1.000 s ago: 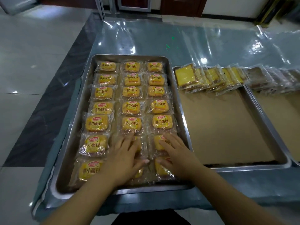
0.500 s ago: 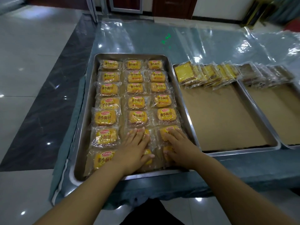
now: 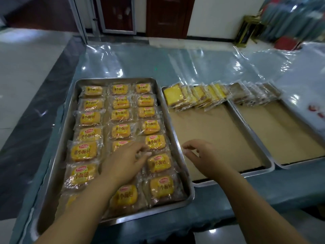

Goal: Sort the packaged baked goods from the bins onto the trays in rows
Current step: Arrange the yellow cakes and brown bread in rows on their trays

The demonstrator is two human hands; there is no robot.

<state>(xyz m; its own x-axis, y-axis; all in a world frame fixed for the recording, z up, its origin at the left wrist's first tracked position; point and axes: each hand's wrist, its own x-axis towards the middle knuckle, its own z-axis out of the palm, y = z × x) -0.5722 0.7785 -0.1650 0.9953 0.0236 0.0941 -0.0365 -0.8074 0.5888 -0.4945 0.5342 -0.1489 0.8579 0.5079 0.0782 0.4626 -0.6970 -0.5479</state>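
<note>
1. Left tray (image 3: 66,131): a steel tray at my left, on the table (image 3: 263,187) under a clear plastic sheet (image 3: 140,59). It holds the small bread packets (image 3: 89,118), yellow-labelled, laid flat in three columns from the far wall to the near wall. The packets touch or slightly overlap their neighbours.

2. Left hand (image 3: 126,162): positioned over the middle column, near the front of the tray. My forearm crosses the near-left corner and covers part of a packet there. The fingers (image 3: 141,153) are loosely bent and point toward the right column. They close around nothing. I cannot tell whether the palm rests on the packet beneath it.

3. Right hand (image 3: 205,155): positioned just past the right rim of the left tray, above the near-left part of the middle tray (image 3: 233,175). The fingers are relaxed and lightly curled, and they hold nothing.

4. Middle tray: lined with brown paper (image 3: 211,134). One row of sliced cake packets (image 3: 193,95), yellow, stands along the far wall, each leaning on the next.

5. Right tray (image 3: 302,162): touching the middle tray, lined likewise. One leaning row of darker packets (image 3: 251,92) runs along its far wall; their contents are too blurred to name.
</note>
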